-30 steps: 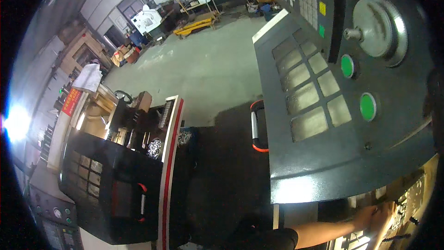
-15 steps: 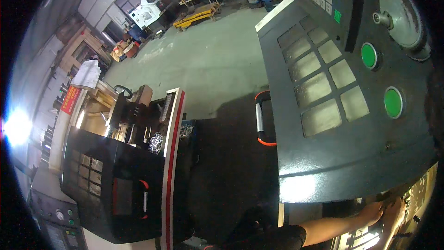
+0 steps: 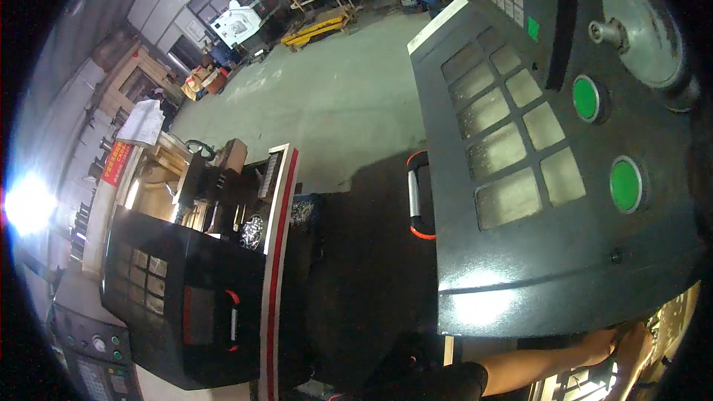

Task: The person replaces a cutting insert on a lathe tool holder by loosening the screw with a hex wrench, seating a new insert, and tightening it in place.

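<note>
At the lower right, a bare left forearm comes out of a dark sleeve and reaches rightward under the lower edge of a dark machine door [image 3: 512,263]. My left hand [image 3: 605,343] is partly covered by that edge. Close against it is my right hand [image 3: 636,340], whose forearm rises from the bottom of the picture. Both hands are inside the machine opening, beside a lit, yellowish interior surface [image 3: 679,319] speckled with shiny bits. The fingers are hidden or too dim to make out, as is anything they hold.
The door has a window grid and an orange-ended handle [image 3: 414,193]. Green buttons [image 3: 626,184] and a handwheel [image 3: 642,30] sit on the panel at right. A second machine [image 3: 171,289] with metal shavings [image 3: 252,230] stands left. A yellow pallet truck [image 3: 316,27] is farther back.
The view has shifted slightly, so the door and panel sit a little lower and more to the left. Both hands stay at the machine opening, now more covered by the door's edge.
</note>
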The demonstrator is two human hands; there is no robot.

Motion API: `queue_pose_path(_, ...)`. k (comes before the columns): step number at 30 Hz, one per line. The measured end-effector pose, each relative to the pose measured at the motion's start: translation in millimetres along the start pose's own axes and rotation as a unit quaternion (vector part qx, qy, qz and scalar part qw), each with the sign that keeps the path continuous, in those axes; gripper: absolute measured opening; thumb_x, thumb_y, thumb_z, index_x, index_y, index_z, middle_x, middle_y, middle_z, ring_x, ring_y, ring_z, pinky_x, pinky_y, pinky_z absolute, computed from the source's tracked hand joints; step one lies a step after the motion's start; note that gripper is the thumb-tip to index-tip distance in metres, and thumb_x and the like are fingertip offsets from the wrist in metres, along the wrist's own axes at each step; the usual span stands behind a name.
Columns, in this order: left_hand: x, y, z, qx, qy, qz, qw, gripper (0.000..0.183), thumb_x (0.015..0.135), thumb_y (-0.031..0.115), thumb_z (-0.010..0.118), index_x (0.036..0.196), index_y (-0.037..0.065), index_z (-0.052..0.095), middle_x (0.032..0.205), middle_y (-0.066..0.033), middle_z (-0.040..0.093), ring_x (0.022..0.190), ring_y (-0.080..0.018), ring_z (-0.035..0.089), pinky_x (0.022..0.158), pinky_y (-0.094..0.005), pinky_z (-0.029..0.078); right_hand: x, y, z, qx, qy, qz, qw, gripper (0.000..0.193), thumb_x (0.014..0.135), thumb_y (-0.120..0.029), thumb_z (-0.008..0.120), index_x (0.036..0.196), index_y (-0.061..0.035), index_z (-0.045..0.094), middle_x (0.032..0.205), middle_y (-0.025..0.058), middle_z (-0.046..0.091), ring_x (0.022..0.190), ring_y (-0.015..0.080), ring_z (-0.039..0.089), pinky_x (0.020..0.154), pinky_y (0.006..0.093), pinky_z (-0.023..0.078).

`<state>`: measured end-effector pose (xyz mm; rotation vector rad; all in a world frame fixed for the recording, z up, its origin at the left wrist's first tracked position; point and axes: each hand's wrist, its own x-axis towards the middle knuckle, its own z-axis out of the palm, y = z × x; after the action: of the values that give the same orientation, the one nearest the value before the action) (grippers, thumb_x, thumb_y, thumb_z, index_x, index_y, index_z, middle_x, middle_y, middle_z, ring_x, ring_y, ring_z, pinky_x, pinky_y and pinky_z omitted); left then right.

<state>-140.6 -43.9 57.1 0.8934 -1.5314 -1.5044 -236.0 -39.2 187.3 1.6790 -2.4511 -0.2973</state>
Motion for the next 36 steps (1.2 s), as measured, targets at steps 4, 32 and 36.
queue_pose_path(4,22,7,-19,0.014,-0.127,-0.121,0.984,0.032,0.105,0.022,0.049,0.115,0.006,0.074,0.114,-0.0273,0.074,0.107,-0.0458,0.071,0.092,-0.0558,0.053,10,8,31,0.033,0.057,-0.013,0.998,0.021,0.09,-0.013,0.062,0.102,0.0026,0.069,0.094,0.0263,0.072,0.09,0.0485,0.07,0.078,0.0575,0.054)
queue_pose_path(32,60,-81,-101,0.27,-0.185,0.238,0.914,0.01,0.087,0.016,0.068,0.081,0.009,0.074,0.084,-0.0171,0.074,0.072,-0.0399,0.066,0.069,-0.0537,0.052,52,-78,22,0.142,0.045,-0.06,0.987,0.033,0.07,-0.032,0.083,0.084,-0.0039,0.074,0.08,0.0219,0.069,0.079,0.0405,0.067,0.073,0.0525,0.053)
queue_pose_path(36,40,44,-85,0.236,-0.245,-0.066,0.938,0.028,0.1,0.018,0.06,0.116,0.001,0.074,0.117,-0.0279,0.075,0.107,-0.0473,0.071,0.089,-0.0506,0.057,35,-48,-9,0.062,-0.092,0.026,0.994,0.025,0.066,-0.03,0.083,0.076,-0.0069,0.081,0.077,0.0173,0.076,0.075,0.0341,0.076,0.068,0.0452,0.061)
